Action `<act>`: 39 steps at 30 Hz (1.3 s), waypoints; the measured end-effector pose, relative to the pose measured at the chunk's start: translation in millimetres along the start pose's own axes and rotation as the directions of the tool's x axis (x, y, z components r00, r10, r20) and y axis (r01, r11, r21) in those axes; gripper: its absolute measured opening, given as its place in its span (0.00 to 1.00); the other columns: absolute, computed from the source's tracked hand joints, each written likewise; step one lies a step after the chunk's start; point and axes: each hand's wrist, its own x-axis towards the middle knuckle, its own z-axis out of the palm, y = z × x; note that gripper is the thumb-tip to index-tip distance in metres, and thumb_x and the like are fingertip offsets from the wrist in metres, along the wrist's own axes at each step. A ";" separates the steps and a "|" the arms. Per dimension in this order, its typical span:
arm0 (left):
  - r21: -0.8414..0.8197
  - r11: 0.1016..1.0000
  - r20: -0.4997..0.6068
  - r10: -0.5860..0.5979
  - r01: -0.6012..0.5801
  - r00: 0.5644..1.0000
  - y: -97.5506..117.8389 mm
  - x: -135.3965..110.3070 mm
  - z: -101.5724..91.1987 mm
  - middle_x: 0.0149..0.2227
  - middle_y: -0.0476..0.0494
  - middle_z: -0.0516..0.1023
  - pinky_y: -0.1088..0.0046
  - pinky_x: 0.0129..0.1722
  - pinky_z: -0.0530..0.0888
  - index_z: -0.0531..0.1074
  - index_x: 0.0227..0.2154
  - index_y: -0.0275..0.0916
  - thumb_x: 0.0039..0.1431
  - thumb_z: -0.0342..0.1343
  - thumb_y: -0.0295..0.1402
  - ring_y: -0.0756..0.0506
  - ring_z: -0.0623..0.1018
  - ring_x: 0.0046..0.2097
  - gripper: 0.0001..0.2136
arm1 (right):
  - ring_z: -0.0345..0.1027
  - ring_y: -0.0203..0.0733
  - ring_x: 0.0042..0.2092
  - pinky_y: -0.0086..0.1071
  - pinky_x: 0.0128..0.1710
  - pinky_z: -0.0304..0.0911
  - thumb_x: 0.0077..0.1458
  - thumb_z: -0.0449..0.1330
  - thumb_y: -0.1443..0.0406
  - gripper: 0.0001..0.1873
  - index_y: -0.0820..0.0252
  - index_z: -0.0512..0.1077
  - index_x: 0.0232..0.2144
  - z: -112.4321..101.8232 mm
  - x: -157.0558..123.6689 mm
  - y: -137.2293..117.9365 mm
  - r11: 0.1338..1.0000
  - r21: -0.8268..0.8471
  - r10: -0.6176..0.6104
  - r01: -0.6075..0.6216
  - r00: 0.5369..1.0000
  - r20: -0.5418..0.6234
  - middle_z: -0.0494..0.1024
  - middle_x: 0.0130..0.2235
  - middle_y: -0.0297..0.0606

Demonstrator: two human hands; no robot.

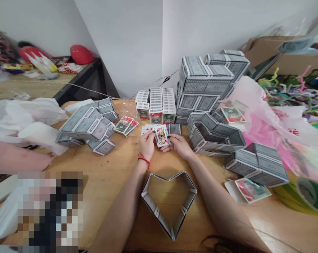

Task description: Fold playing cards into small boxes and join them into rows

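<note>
Both my forearms [117,218] stretch forward; my left hand [147,143] and right hand [179,144] meet at a face-up playing card [162,136], each pinching one side between thumb and fingers. Beyond them, to the right, rises a stack of grey patterned blocks [201,84]; a heart-shaped frame [153,205] lies between my forearms; boxed decks [156,105] stand straight ahead. A pale wall [132,45] backs the wooden table [108,191].

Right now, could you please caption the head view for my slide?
Left hand and right hand hold a playing card beyond a heart-shaped frame on a table.
</note>
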 end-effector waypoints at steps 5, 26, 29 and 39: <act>0.019 1.000 0.015 0.012 -0.013 1.000 -0.8 0.1 -1.6 0.32 0.44 0.77 0.73 0.36 0.69 0.75 0.30 0.34 0.47 0.51 0.33 0.47 0.73 0.36 0.11 | 0.72 0.41 0.24 0.35 0.24 0.71 0.50 0.49 0.70 0.04 0.62 0.62 0.30 1.0 0.3 -0.2 1.000 0.005 -0.002 0.002 1.000 -0.009 0.73 0.20 0.35; 0.028 0.998 0.057 0.052 -0.053 0.997 3.3 -1.8 -1.6 0.28 0.47 0.75 0.75 0.33 0.68 0.73 0.25 0.35 0.48 0.49 0.33 0.49 0.72 0.32 0.09 | 0.72 0.42 0.25 0.37 0.25 0.71 0.49 0.51 0.69 0.05 0.61 0.63 0.32 0.1 1.2 1.5 1.000 0.006 0.005 -0.005 1.000 -0.015 0.75 0.22 0.36; 0.058 0.997 0.045 0.049 -0.052 0.998 6.2 -2.5 -0.5 0.31 0.45 0.76 0.74 0.34 0.69 0.74 0.28 0.35 0.48 0.50 0.32 0.48 0.72 0.34 0.10 | 0.72 0.41 0.25 0.36 0.25 0.70 0.49 0.50 0.69 0.05 0.62 0.63 0.32 0.2 1.0 0.8 1.000 0.002 0.000 0.000 1.000 -0.014 0.75 0.23 0.38; 0.057 0.996 0.095 0.066 -0.072 0.993 13.5 -7.5 -0.3 0.38 0.43 0.77 0.69 0.41 0.70 0.74 0.34 0.37 0.47 0.51 0.29 0.45 0.74 0.40 0.11 | 0.61 0.31 0.16 0.23 0.13 0.58 0.49 0.53 0.61 0.07 0.59 0.65 0.27 2.5 -0.8 1.4 0.959 -0.237 -0.192 0.155 0.971 -0.141 0.68 0.17 0.28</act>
